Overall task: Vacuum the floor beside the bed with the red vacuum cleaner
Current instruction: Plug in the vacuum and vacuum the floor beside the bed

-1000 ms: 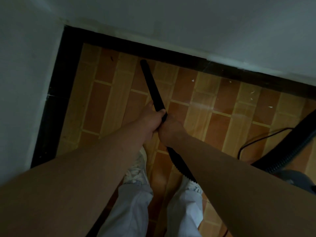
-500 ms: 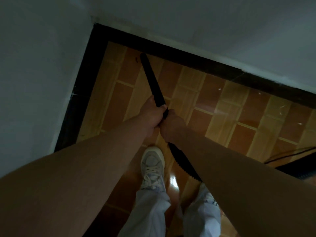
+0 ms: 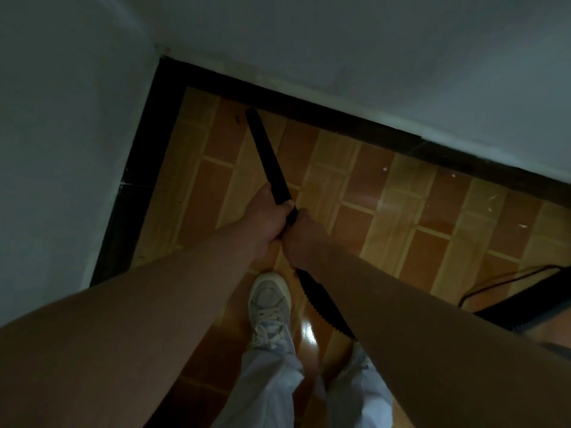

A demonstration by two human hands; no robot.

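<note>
Tiled floor point(image 3: 386, 211) corner, black skirting point(image 3: 133, 193) along two walls | vacuum wand point(image 3: 265, 152) tip near far skirting (ribbed hose point(image 3: 324, 307) trails behind) | left hand point(image 3: 265, 223) and right hand point(image 3: 304, 237) both clench wand, touching | open floor rightward

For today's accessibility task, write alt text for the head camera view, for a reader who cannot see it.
From above, the left hand and right hand hold a black vacuum wand, its tip aimed at the wood-pattern floor near a corner of black skirting. A ribbed hose runs back under the right forearm; a pale sneaker stands below the hands.
</note>
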